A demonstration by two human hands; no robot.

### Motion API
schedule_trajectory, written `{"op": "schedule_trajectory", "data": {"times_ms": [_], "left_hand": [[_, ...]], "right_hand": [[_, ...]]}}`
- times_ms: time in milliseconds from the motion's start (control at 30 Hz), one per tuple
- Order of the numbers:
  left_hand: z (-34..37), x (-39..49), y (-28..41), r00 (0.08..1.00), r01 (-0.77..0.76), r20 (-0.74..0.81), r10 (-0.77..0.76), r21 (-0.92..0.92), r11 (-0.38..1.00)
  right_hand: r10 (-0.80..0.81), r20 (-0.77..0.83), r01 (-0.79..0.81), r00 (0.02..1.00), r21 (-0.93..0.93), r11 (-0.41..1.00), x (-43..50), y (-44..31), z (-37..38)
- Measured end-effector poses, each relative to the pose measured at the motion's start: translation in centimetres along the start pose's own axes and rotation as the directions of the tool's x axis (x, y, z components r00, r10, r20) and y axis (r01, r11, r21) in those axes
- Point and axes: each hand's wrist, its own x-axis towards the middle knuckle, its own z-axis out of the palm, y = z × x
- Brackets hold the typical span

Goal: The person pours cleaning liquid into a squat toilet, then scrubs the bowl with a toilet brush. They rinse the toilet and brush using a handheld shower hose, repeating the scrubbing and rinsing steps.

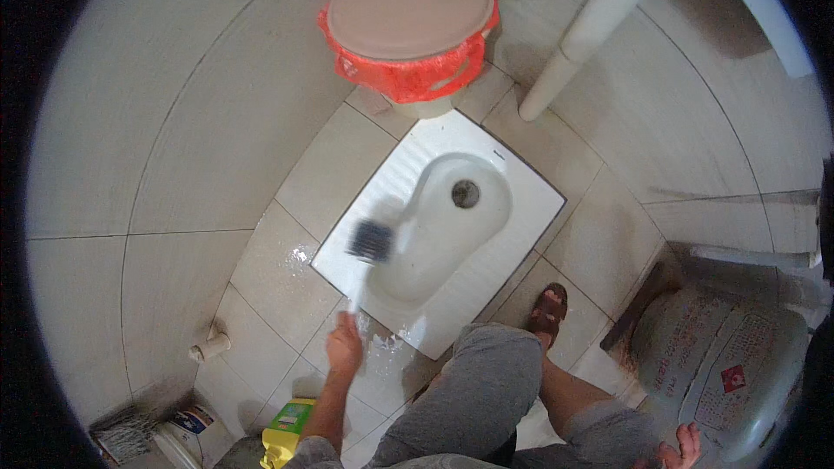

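My left hand point(344, 343) is closed around the white handle of a toilet brush point(371, 241). The brush's dark bristle head, slightly blurred, is over the left edge of a white ceramic squat toilet point(430, 332). A round drain hole point(465, 194) shows at the far end of the bowl. Near the lower right edge my right hand point(681, 446) has its fingers apart and nothing visible in them, close to my leg. A yellow bottle with a green label point(287, 426) stands beside my left forearm.
Behind the toilet stands a lidded bin point(410, 10) with a red plastic bag round its rim. A white pipe point(560, 71) runs down to the floor at its right. At the right is a grey gas cylinder point(723, 365). My sandalled foot point(548, 312) rests on wet tiles.
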Motion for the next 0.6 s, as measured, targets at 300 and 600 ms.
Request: {"op": "schedule_trajectory", "data": {"times_ms": [300, 600], "left_hand": [[-0.3, 15.3, 9.3, 0.917, -0.397, -0.015, 0.399, 0.080, 0.914], [-0.2, 2.9, -1.2, 0.942, -0.018, 0.322, -0.089, 0.313, 0.950]], "right_hand": [[0.052, 0.091, -0.056, 0.994, 0.042, 0.998, -0.3, -0.5, -0.8], [0.042, -0.085, -0.026, 0.995, 0.179, 0.983, -0.8, 0.9, -0.6]]}}
